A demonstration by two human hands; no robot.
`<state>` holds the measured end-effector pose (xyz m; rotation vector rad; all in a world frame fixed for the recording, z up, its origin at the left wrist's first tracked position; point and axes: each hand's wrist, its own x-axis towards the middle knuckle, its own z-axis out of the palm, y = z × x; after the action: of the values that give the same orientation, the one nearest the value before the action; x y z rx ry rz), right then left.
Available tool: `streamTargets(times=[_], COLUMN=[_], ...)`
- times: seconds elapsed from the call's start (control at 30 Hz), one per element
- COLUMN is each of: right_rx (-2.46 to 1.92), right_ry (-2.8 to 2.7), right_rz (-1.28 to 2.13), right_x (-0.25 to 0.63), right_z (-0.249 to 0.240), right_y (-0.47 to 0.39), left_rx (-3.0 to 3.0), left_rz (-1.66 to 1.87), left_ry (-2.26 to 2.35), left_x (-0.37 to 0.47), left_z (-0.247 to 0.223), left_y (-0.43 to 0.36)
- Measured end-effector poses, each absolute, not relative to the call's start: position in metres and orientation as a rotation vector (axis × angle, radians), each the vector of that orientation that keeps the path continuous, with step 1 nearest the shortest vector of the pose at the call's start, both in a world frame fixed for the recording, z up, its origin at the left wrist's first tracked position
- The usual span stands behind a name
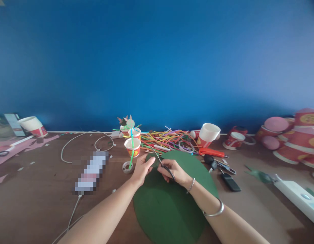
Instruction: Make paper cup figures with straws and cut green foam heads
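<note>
My right hand [173, 171] is closed round the dark handles of a pair of scissors [159, 157], whose thin blades point up and to the left. Beside it my left hand [143, 167] pinches a small piece of dark green paper [153, 156], close to the blades. Both hands are above a large round dark green mat [177, 206], and the paper's outline blends into it. Just left of my left hand stands a red and white paper cup [133, 147] with a green straw [132, 154]. A roll of tape [127, 167] lies at its foot.
Behind the hands lies a heap of coloured straws [167, 140]. To the right are a white cup [208, 134], an orange cutter [211, 152], keys [210, 161] and a power strip [299, 196]. A phone [92, 171] with a cable lies left; stacked red cups [299, 142] stand far right.
</note>
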<state>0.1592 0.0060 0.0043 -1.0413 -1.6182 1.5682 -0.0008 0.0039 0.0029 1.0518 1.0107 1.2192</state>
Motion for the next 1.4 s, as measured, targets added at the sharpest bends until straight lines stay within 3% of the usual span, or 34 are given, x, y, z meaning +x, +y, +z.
streamTargets(times=[1.4], right_rx=[-1.058], right_ry=[-1.622], right_rz=[1.569], right_x=[0.1592], right_z=[0.0040], right_y=[0.0055], left_rx=[0.978], left_rz=[1.265], left_ry=[0.979], left_x=[0.0000], left_z=[0.0031], left_y=[0.0040])
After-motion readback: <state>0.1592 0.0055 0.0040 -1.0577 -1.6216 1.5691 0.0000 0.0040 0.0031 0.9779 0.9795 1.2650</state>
